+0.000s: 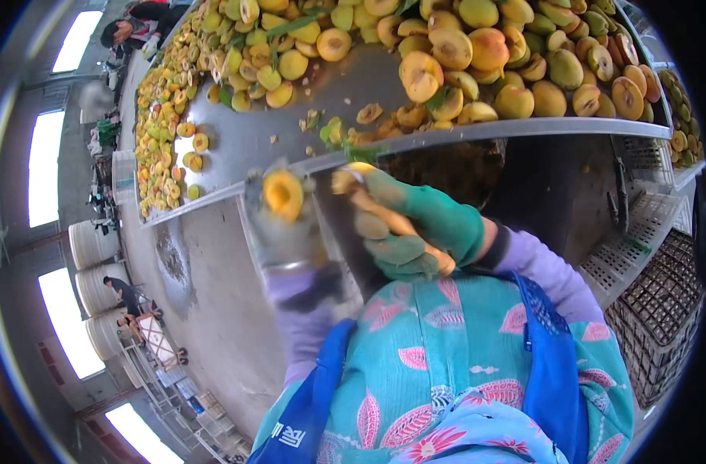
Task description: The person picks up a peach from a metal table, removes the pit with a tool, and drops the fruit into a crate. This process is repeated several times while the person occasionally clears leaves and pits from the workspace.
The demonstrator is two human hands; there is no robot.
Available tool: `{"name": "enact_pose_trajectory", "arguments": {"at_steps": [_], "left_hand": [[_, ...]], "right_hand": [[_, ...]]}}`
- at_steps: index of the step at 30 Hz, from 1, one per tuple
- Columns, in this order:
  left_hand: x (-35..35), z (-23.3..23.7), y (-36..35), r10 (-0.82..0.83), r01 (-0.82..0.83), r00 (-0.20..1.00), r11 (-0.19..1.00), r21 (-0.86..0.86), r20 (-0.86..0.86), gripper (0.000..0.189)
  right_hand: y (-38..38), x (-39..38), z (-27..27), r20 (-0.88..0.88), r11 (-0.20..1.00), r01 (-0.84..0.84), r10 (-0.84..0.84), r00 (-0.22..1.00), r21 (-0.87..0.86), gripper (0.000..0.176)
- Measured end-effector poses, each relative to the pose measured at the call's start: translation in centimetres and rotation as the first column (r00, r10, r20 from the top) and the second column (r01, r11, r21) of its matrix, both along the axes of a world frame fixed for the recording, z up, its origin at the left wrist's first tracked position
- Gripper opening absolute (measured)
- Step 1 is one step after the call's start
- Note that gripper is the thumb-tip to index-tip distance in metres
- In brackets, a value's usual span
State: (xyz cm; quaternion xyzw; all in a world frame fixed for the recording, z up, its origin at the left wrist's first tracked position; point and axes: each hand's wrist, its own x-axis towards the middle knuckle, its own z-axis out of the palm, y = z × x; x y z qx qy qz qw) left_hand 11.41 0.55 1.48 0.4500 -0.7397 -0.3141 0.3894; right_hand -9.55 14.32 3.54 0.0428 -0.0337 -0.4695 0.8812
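My left hand (285,236), in a greyish glove and smeared by motion, holds a hollowed apricot half (283,195) with its cut side up, just off the table's near edge. My right hand (426,224), in a green glove, is closed round a wooden-handled tool (399,224). The tool's working end points left toward the apricot half, apart from it, and its exact shape cannot be made out. A yellow piece of fruit (360,166) shows by the right fingertips. Beyond both hands, halved apricots (446,50) lie heaped on the metal table (291,127).
Green leaves and fruit scraps (337,133) lie near the table's raised rim (477,130). Plastic crates (651,298) stand at right. A co-worker (133,31) leans at the table's far left. Another person (121,294) stands by a cart (158,340) on the left.
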Motion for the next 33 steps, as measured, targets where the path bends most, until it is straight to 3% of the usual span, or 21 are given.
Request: {"name": "enact_pose_trajectory", "arguments": {"at_steps": [1,2,3,4,6,8,10,13,16,17,19,20,21,23,25,26,27,28,30,31,33], "left_hand": [[1.1,0.8,-1.5,0.368,-0.055,0.857,0.761,0.646,-0.361,0.024],[0.9,1.9,-3.9,0.189,-0.154,0.982,0.848,0.507,-0.018,0.027],[1.1,2.9,-5.5,0.061,-0.191,0.930,0.923,0.334,0.363,0.030],[0.2,3.8,-6.3,-0.003,-0.147,0.715,0.977,0.155,0.700,0.034],[-6.7,4.0,-8.9,0.105,0.066,0.764,0.969,-0.239,0.637,0.032],[-13.4,2.2,-13.1,-0.085,0.174,0.870,0.974,-0.143,0.485,0.039],[-19.6,-0.6,-15.0,0.139,0.180,0.609,0.935,-0.307,0.781,0.050],[-21.6,-2.6,-15.3,-0.009,0.228,0.524,0.965,-0.130,0.852,0.060],[-19.1,-0.1,-12.3,-0.343,0.224,0.695,0.938,0.263,0.632,0.055],[-18.1,0.3,-11.2,-0.360,0.093,0.773,0.879,0.468,0.522,0.045],[-14.5,0.2,-8.2,-0.489,0.427,0.822,0.868,0.254,0.291,0.040],[-13.5,0.0,-6.7,-0.508,0.475,0.857,0.844,0.250,0.089,0.038],[-12.5,-0.3,-5.2,-0.521,0.532,0.846,0.814,0.234,-0.114,0.035],[-12.4,-1.1,-2.8,-0.275,0.561,0.782,0.702,0.439,-0.559,0.032],[-12.4,-1.1,-1.4,-0.023,0.625,0.655,0.577,0.525,-0.755,0.030],[-12.5,-1.0,-1.0,0.072,0.663,0.595,0.518,0.540,-0.800,0.030],[-12.5,-1.9,-1.2,-0.247,0.539,0.762,0.755,0.374,-0.599,0.034],[-12.5,-2.6,-1.4,-0.329,0.364,0.909,0.926,0.102,-0.258,0.038],[-12.6,-2.9,-0.7,-0.198,0.352,0.866,0.894,0.278,-0.459,0.046],[-12.8,-2.6,-0.4,-0.151,0.316,0.868,0.903,0.292,-0.473,0.044],[-13.2,-2.2,0.3,-0.049,0.239,0.868,0.914,0.328,-0.495,0.039]], "right_hand": [[-0.4,-0.9,-0.8,-0.099,0.982,0.030,-0.011,0.995,0.187,0.037],[-0.7,-1.8,-2.0,-0.198,0.927,0.083,-0.010,0.980,0.366,0.040],[-0.6,-1.9,-4.6,-0.313,0.893,0.139,0.002,0.950,0.428,0.039],[-0.5,-2.0,-4.2,-0.417,0.925,0.154,0.006,0.909,0.348,0.040],[-0.5,-2.3,-3.0,-0.559,0.954,0.169,-0.002,0.829,0.247,0.043],[-0.5,-2.8,-2.5,-0.612,0.937,0.228,-0.019,0.790,0.265,0.044],[-0.3,-3.4,-2.1,-0.649,0.884,0.336,-0.049,0.759,0.325,0.043],[-0.4,-4.3,-2.2,-0.774,0.897,0.409,-0.137,0.619,0.169,0.042],[-2.4,-3.8,-3.7,-0.961,0.839,0.505,-0.269,0.063,-0.202,0.040],[-3.4,-3.6,-4.0,-0.951,0.850,0.427,-0.288,-0.110,-0.307,0.041],[-5.2,-3.5,-3.9,-0.870,0.885,0.233,-0.291,-0.399,-0.403,0.045],[-5.5,-3.4,-3.4,-0.809,0.910,0.121,-0.285,-0.514,-0.398,0.046],[-5.1,-3.4,-3.1,-0.663,0.862,-0.063,-0.431,-0.612,-0.502,0.049],[-4.7,-2.4,-3.1,-0.699,0.873,-0.004,-0.394,-0.596,-0.488,0.050],[-4.5,-1.6,-3.5,-0.747,0.890,0.081,-0.324,-0.580,-0.448,0.048],[-3.9,-1.8,-3.3,-0.667,0.867,-0.006,-0.388,-0.636,-0.499,0.047],[-3.2,-2.1,-3.0,-0.580,0.836,-0.095,-0.451,-0.678,-0.540,0.047],[-3.0,-2.0,-2.8,-0.622,0.846,-0.073,-0.445,-0.644,-0.529,0.045],[-3.2,-1.5,-2.3,-0.807,0.899,0.071,-0.351,-0.474,-0.433,0.043],[-3.5,-1.2,-2.1,-0.914,0.930,0.173,-0.260,-0.311,-0.323,0.041],[-3.6,-0.5,-2.3,-0.954,0.931,0.240,-0.233,-0.187,-0.274,0.040]]}}
